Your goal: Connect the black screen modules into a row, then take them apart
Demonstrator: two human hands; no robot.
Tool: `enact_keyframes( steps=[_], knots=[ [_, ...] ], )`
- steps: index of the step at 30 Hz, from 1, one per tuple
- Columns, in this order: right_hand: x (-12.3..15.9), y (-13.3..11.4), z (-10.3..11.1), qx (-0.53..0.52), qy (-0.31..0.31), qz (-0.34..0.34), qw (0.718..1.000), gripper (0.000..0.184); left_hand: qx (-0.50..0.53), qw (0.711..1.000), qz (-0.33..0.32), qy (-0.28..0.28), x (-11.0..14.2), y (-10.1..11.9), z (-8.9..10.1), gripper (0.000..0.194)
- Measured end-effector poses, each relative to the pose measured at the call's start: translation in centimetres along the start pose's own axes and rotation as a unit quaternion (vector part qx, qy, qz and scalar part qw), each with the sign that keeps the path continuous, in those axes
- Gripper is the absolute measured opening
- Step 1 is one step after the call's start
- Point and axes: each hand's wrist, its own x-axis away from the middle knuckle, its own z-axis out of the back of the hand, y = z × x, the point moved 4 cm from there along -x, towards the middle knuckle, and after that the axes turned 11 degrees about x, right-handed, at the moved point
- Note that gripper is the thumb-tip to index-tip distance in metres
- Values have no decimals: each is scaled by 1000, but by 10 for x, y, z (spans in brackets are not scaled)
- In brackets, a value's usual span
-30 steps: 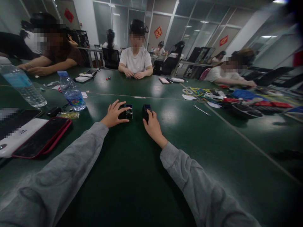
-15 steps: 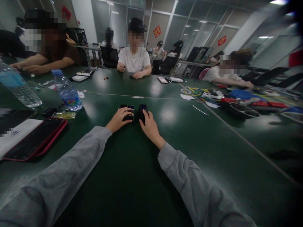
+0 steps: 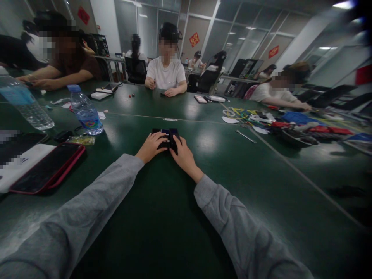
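Note:
On the green table [image 3: 151, 217], straight ahead of me, small black boxy blocks stand side by side. My left hand [image 3: 151, 146] lies over the left black block [image 3: 156, 131], its fingers curled across the top and front. A thin light edge shows along that block, which may be more than one piece. Gripped by my right hand [image 3: 183, 154] is the right black block [image 3: 174, 132], thumb on the near side and fingers on the far right side. The two blocks appear to touch or nearly touch. My fingers hide much of both, and their exact kind cannot be made out.
To the left stand two water bottles [image 3: 85, 110], with a red-cased phone [image 3: 48, 166] nearer me. A wrench [image 3: 245, 136] and a heap of cables and tools [image 3: 293, 124] lie to the right. Across the table sits a person in white [image 3: 165, 73]; others work at both sides.
My left hand has slid rightward with its block, closing the gap to the right block. My right hand has hardly moved. The view has shifted slightly.

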Motion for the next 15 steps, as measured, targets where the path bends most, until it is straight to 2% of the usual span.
enact_keyframes(
  steps=[10,15],
  knots=[
    [1,0,2,-10,7,8,1000,58,-1,1000,10,4,-1,-1,-1,36],
    [1,0,1,-6,5,8,1000,58,27,999,-9,29,3,-2,4,57]
  ],
)
